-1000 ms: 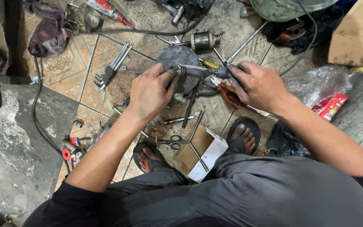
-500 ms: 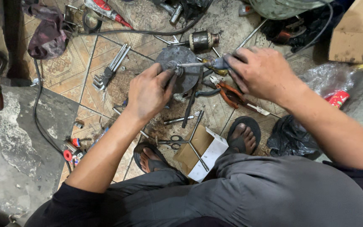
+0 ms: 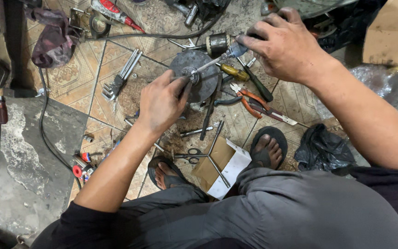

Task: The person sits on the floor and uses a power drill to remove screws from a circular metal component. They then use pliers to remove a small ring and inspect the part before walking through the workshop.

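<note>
The left hand (image 3: 162, 103) steadies the round grey metal disc (image 3: 194, 76) from below; the right hand (image 3: 284, 44) grips a thin steel screwdriver (image 3: 217, 60), its shaft slanting down-left into the disc's hub.

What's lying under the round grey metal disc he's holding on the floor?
Below the disc, a dark bar tool and pliers stick out from its lower edge on the tiled floor. The left hand covers its lower left; anything directly beneath is hidden.

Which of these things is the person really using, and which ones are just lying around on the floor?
In use:
left hand steadying the grey metal disc
right hand gripping the screwdriver at the disc's centre

Lying about:
orange-handled pliers
hex keys
scissors
cardboard box
black bag
</note>
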